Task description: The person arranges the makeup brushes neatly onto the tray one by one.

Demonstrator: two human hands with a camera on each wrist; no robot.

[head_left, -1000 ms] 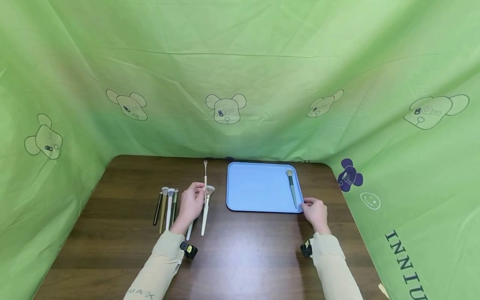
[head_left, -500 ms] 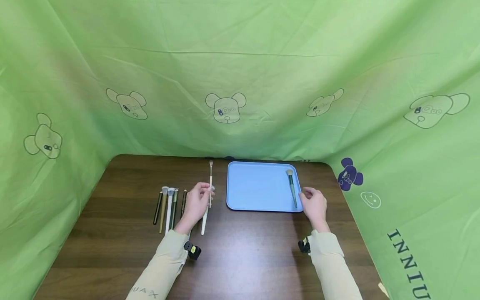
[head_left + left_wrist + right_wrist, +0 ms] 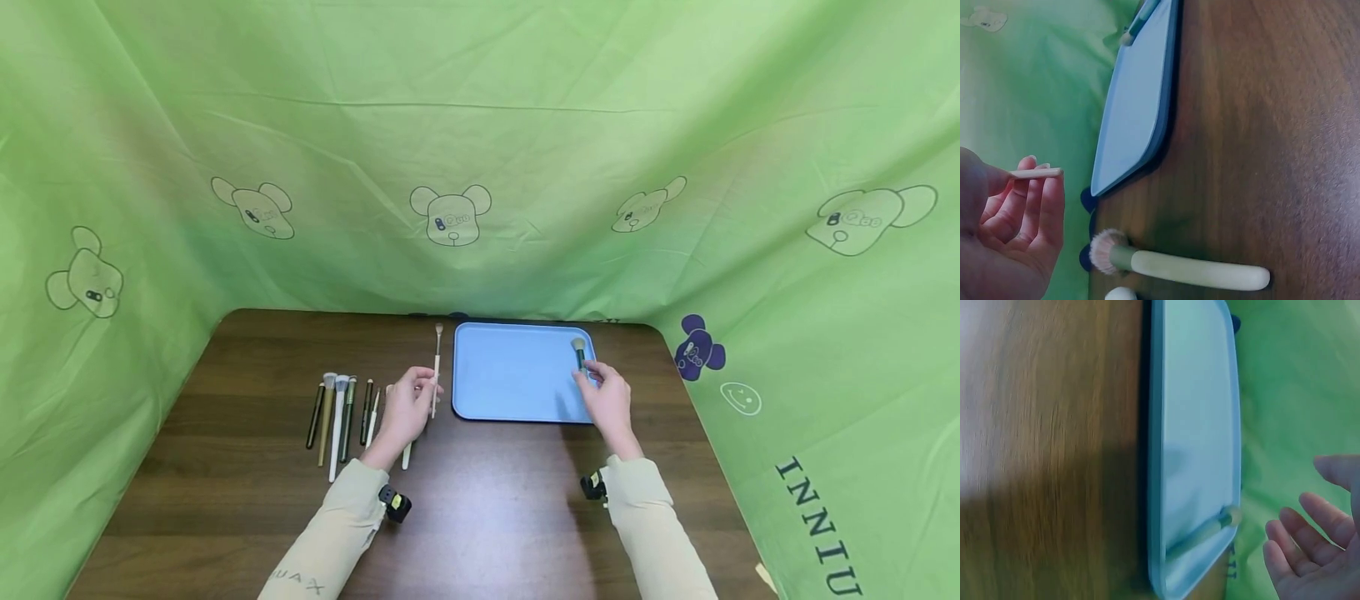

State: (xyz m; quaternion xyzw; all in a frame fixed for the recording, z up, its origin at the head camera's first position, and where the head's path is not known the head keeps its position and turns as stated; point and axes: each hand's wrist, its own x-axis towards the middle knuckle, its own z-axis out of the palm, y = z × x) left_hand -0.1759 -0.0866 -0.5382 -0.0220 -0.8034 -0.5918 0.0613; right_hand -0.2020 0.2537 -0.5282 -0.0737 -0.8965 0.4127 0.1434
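Observation:
In the head view, my left hand pinches a slim makeup brush with a pale handle, bristles pointing away from me, just left of the blue tray. Below that hand lies a white-handled makeup brush, mostly hidden; the left wrist view shows its fluffy head and thick handle. My right hand is over the tray's right part, its fingers spread and holding nothing in the right wrist view. Beneath it a green-handled makeup brush lies in the tray, partly covered in the head view.
Several makeup brushes lie side by side on the left of the brown wooden table, among them a white one and a black one. A green printed cloth hangs behind and along both sides.
My left hand has carried the slim brush rightward towards the tray, uncovering brushes on the table. My right hand has left the tray's right corner and moved left over the green-handled brush.

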